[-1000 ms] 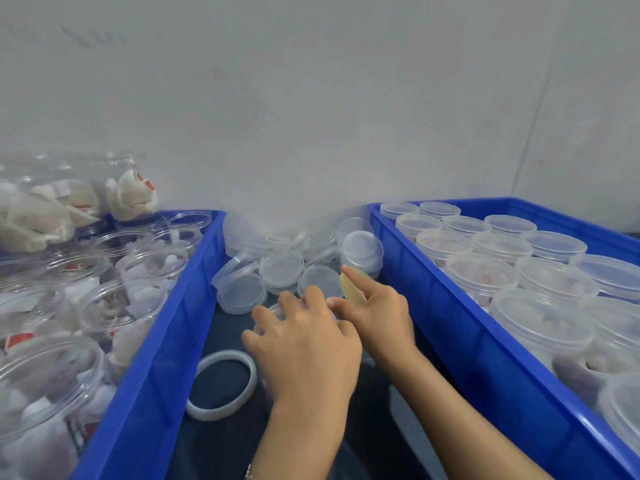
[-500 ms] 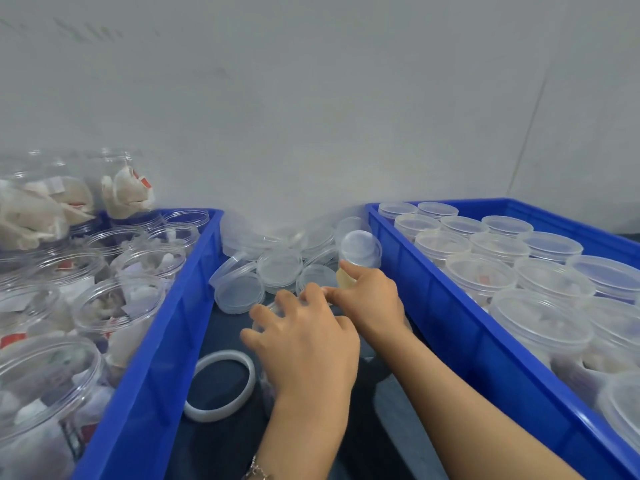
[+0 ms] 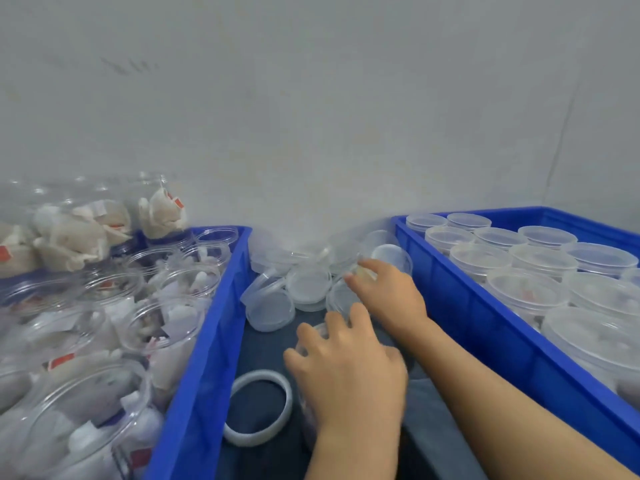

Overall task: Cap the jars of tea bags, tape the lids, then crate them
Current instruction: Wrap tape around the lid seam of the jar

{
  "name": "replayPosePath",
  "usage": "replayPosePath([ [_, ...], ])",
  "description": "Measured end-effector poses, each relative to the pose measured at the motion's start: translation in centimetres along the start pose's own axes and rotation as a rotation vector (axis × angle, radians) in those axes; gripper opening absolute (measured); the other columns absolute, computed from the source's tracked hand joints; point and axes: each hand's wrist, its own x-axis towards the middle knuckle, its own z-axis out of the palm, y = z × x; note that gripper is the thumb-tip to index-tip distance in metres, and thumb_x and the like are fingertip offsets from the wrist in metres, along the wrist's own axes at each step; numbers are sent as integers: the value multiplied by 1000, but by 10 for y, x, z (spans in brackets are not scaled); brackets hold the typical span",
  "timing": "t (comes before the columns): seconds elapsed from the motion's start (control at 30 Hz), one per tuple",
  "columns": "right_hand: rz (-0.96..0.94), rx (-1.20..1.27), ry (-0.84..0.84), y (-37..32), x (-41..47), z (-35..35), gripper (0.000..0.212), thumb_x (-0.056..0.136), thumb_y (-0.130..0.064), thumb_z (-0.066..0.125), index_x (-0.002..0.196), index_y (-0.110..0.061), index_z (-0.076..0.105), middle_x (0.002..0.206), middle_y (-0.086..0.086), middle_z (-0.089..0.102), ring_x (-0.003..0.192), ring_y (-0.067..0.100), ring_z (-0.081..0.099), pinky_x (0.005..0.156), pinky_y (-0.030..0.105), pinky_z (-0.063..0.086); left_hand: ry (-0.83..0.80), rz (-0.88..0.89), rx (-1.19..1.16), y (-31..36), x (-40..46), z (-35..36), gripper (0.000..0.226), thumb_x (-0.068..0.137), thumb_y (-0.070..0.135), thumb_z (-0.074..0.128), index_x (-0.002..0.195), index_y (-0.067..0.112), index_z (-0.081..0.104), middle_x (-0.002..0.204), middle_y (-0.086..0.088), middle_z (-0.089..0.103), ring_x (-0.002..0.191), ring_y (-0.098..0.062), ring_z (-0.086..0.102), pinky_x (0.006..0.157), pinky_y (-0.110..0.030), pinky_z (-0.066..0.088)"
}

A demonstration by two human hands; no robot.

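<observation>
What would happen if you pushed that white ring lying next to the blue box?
The white ring lies flat on the dark surface, so it would probably slide rather than roll. It looks thin and hollow in the middle, so likely light. It keeps a neat round shape, so it seems fairly stiff, though that is hard to tell from here.

Single head-worn view, looking forward and down, close over two blue crates [image 3: 221, 306], facing wall [image 3: 311, 116]

Two bare forearms, left hand [image 3: 349, 372] and right hand [image 3: 388, 296], no sleeves, gloves or rings visible on either.
</observation>
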Motion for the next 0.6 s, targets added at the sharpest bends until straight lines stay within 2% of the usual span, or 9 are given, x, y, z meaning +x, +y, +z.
replayPosePath([
  [0.07,6,-153,-28,17,-13,-1,39,88,-49,49,124,-34,53,116,1,64,105,23,58,77,33,41,-2,4,19,0,-1,2,31,79,40,56,106,26,54,105,1,62,103,-32,51,79,-44,37],
  [0.13,-15,-310,-63,36,-29,-2,45,88,-54,46,130,-38,46,120,-1,62,108,21,57,75,31,39,18,-12,15,0,0,2,25,79,35,56,101,24,57,99,0,65,100,-34,54,80,-45,38],
  [0.23,-122,-517,-137,59,-47,4,52,92,-46,45,140,-31,30,120,-1,62,107,18,59,79,32,44,25,-12,31,1,-3,3,27,83,39,50,104,23,53,104,0,63,102,-33,51,83,-44,37],
  [0.3,-192,-573,-167,68,-56,9,42,93,-38,43,132,-23,35,117,-2,62,100,18,63,77,33,47,15,-3,45,0,-3,4,39,86,52,43,111,22,48,115,1,59,110,-30,46,89,-44,34],
  [0.37,-215,-517,-165,68,-61,8,32,92,-40,42,118,-20,43,111,-2,63,96,21,62,78,38,49,6,17,5,-6,-2,2,65,84,69,34,128,22,41,138,-3,45,131,-28,31,105,-47,23],
  [0.43,-267,-576,-144,66,-64,6,34,91,-48,39,112,-23,47,110,-3,62,100,20,59,81,39,47,69,91,-350,-15,-6,-5,79,78,74,35,143,29,29,155,5,22,144,-13,6,116,-41,7],
  [0.47,-303,-672,-151,65,-66,6,36,92,-51,36,111,-24,49,113,-3,61,104,19,57,85,39,43,130,92,-674,-21,-7,-11,74,75,69,42,140,35,32,153,14,25,143,-2,10,117,-33,12],
  [0.53,-336,-824,-195,65,-69,5,40,93,-53,31,111,-24,51,118,-3,58,112,18,52,92,40,34,338,-34,-1197,-38,-11,-16,53,74,52,54,125,43,44,137,26,43,129,11,34,106,-18,29],
  [0.6,-311,-817,-214,65,-73,1,41,94,-51,32,120,-24,50,125,-3,53,119,18,45,94,41,30,448,-214,-1371,-53,-18,-10,42,80,36,59,119,41,47,133,19,50,123,8,43,100,-17,33],
])
